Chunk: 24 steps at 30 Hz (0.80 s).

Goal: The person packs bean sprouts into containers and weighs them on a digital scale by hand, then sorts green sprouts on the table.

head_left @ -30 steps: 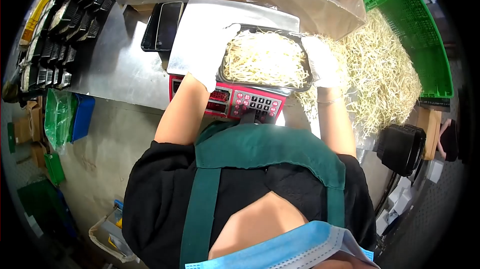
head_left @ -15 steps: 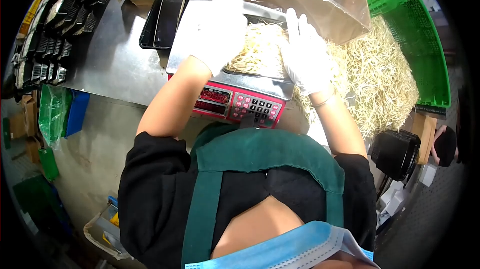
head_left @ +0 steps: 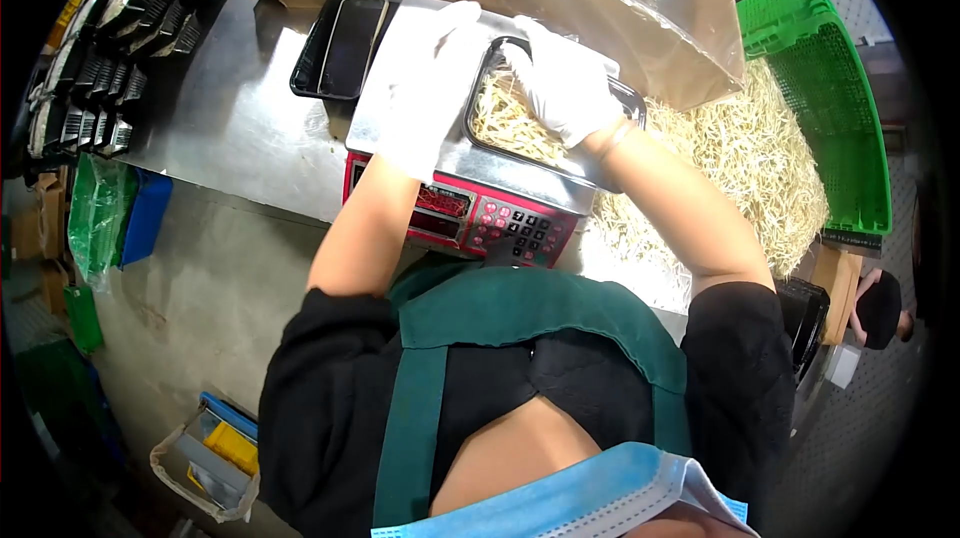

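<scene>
A black plastic tray (head_left: 535, 155) of pale bean sprouts (head_left: 503, 116) sits on the metal plate of a red scale (head_left: 510, 228). My right hand (head_left: 572, 88), in a white glove, reaches across the tray. Its fingertips lie at the far rim, with the thumb inside, and appear to grip that rim. My left hand (head_left: 430, 88), also gloved, is just left of the tray over the scale plate, its fingers stretched forward. Glare washes out much of this hand, and nothing shows in it.
A large heap of sprouts (head_left: 750, 178) lies to the right, against a green crate (head_left: 840, 118). A plastic-lined box (head_left: 640, 23) stands behind the scale. To the left are a phone (head_left: 352, 46) and stacked black trays (head_left: 110, 88). Another person (head_left: 880, 308) is far right.
My right hand has moved left from the tray's right side to its far rim. The tray appears shifted right and slightly turned. My left hand has come down nearer to me.
</scene>
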Each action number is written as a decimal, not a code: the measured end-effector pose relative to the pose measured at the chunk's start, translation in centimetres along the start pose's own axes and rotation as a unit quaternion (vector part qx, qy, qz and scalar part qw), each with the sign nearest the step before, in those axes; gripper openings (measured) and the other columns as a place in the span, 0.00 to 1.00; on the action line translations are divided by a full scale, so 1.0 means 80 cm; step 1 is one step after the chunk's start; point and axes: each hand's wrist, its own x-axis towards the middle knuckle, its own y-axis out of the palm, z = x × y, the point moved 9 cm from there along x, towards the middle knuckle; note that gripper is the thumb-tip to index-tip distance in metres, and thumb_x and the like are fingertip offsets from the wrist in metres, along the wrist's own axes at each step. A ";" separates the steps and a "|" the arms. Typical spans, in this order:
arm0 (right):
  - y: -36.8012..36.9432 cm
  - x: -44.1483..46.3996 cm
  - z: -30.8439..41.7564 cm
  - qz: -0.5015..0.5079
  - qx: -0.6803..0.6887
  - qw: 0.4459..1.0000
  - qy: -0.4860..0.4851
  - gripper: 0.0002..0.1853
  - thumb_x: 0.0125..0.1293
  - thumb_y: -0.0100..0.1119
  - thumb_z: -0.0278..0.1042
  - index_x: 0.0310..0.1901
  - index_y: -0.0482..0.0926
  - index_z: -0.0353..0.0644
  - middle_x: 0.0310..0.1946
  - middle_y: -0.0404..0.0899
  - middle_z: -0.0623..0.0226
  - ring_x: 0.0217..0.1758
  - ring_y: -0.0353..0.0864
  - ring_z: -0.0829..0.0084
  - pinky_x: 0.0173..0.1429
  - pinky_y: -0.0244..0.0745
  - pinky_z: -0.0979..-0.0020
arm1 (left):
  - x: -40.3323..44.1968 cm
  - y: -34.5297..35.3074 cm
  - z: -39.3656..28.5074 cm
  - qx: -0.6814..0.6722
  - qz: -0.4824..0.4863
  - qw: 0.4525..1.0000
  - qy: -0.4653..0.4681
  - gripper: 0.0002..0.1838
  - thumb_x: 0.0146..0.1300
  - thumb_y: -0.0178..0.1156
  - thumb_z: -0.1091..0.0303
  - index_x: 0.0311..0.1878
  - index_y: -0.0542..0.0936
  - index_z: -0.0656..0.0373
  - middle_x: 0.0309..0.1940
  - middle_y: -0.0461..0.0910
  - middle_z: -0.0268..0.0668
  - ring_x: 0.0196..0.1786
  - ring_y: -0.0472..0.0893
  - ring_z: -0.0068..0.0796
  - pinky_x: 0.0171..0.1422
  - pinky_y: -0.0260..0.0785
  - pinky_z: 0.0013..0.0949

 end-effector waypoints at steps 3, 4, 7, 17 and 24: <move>0.007 0.006 -0.008 0.116 0.003 0.988 0.098 0.29 0.69 0.50 0.48 0.62 0.69 0.31 0.38 0.82 0.49 0.42 0.82 0.55 0.49 0.75 0.60 | -0.075 -0.033 0.055 -0.411 -0.106 0.833 -0.355 0.12 0.67 0.54 0.70 0.48 0.81 0.66 0.43 0.83 0.42 0.45 0.83 0.29 0.50 0.75 0.30; 0.008 0.006 -0.007 0.119 -0.004 0.988 0.102 0.29 0.69 0.51 0.47 0.62 0.68 0.31 0.38 0.82 0.49 0.42 0.82 0.56 0.49 0.75 0.60 | -0.089 -0.044 0.038 -0.458 -0.136 0.800 -0.364 0.13 0.68 0.53 0.68 0.45 0.81 0.66 0.39 0.83 0.42 0.42 0.83 0.30 0.47 0.76 0.31; 0.018 0.007 -0.006 0.137 -0.047 0.984 0.106 0.30 0.68 0.51 0.47 0.64 0.67 0.32 0.38 0.81 0.49 0.42 0.82 0.55 0.49 0.75 0.60 | -0.123 -0.015 0.000 -0.468 0.003 0.817 -0.336 0.20 0.73 0.45 0.61 0.39 0.81 0.68 0.28 0.83 0.45 0.30 0.83 0.30 0.37 0.76 0.30; -0.004 -0.044 -0.067 0.169 0.324 0.896 0.253 0.33 0.69 0.53 0.52 0.67 0.63 0.35 0.63 0.69 0.49 0.64 0.71 0.61 0.62 0.69 0.63 | -0.127 0.053 -0.052 -0.480 0.203 0.750 -0.407 0.19 0.63 0.56 0.60 0.45 0.81 0.68 0.39 0.85 0.41 0.39 0.85 0.29 0.44 0.76 0.29; -0.039 -0.189 -0.018 0.223 0.445 0.786 0.366 0.17 0.70 0.55 0.32 0.57 0.72 0.34 0.41 0.78 0.70 0.41 0.73 0.83 0.47 0.71 0.77 | -0.136 0.043 0.008 -0.472 0.135 0.766 -0.415 0.22 0.59 0.57 0.66 0.55 0.76 0.70 0.43 0.83 0.40 0.41 0.83 0.25 0.42 0.75 0.26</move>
